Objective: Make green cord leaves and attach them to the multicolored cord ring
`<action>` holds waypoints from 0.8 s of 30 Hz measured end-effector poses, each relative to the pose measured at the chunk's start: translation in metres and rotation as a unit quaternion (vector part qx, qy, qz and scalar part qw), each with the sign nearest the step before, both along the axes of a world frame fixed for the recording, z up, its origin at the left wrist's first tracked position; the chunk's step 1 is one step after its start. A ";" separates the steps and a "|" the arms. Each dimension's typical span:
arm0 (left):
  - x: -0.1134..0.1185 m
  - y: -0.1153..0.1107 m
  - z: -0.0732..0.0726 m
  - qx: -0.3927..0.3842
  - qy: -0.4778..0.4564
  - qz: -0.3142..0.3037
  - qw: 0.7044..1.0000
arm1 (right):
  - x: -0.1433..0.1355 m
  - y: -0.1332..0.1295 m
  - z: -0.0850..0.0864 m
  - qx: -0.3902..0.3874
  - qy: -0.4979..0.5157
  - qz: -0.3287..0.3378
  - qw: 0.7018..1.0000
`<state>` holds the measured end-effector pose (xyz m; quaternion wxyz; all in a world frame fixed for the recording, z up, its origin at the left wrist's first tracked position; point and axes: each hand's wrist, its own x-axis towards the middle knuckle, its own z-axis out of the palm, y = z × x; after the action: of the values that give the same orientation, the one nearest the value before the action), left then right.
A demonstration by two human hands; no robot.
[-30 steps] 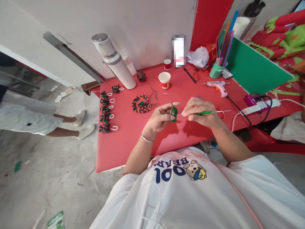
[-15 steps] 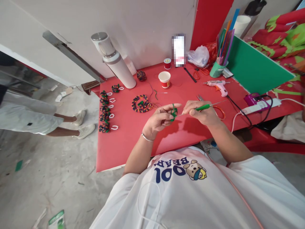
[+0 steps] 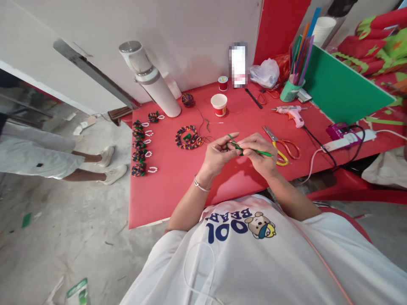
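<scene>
My left hand (image 3: 219, 153) pinches a small piece of green yarn work, with green yarn (image 3: 232, 135) looped over its raised forefinger. My right hand (image 3: 259, 156) is closed round a crochet hook (image 3: 263, 153) with a green handle; its metal tip meets the yarn between the two hands. The fingers partly hide the green piece. Left of my hands lies a coiled multicoloured braided cord (image 3: 187, 137), joined by a strand to a dark yarn ball (image 3: 188, 100). Yellow-handled pliers (image 3: 281, 154) and orange-handled scissors (image 3: 288, 148) lie just right of my right hand.
Several knotted yarn pieces with white bead loops (image 3: 139, 156) line the table's left side. Behind stand a white thermos (image 3: 159, 87), a paper cup (image 3: 219, 104), a thread spool (image 3: 223, 83) and a phone (image 3: 238, 65). A pink glue gun (image 3: 294, 114) and power strip (image 3: 349, 140) lie right. Another person's legs (image 3: 79, 165) show left.
My right hand has moved left and lower, bringing the hook to the yarn in my left hand. The pliers and scissors have come into fuller view beside it. My left hand has shifted slightly right.
</scene>
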<state>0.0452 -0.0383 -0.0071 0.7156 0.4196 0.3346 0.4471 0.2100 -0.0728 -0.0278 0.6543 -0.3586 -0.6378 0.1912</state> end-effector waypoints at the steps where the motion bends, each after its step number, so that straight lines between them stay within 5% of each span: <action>1: 0.000 -0.001 0.000 -0.002 -0.001 -0.001 1.000 | 0.000 0.001 -0.001 -0.003 0.009 0.003 1.000; 13: -0.003 0.004 -0.006 0.005 -0.011 0.042 0.999 | 0.004 0.001 -0.005 -0.040 -0.006 -0.019 0.999; 24: -0.005 0.006 -0.005 -0.002 -0.001 0.069 0.998 | 0.012 0.004 -0.006 -0.092 0.023 0.027 0.995</action>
<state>0.0400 -0.0328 -0.0122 0.6843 0.3934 0.3632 0.4950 0.2217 -0.0689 -0.0338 0.6277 -0.3957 -0.6116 0.2745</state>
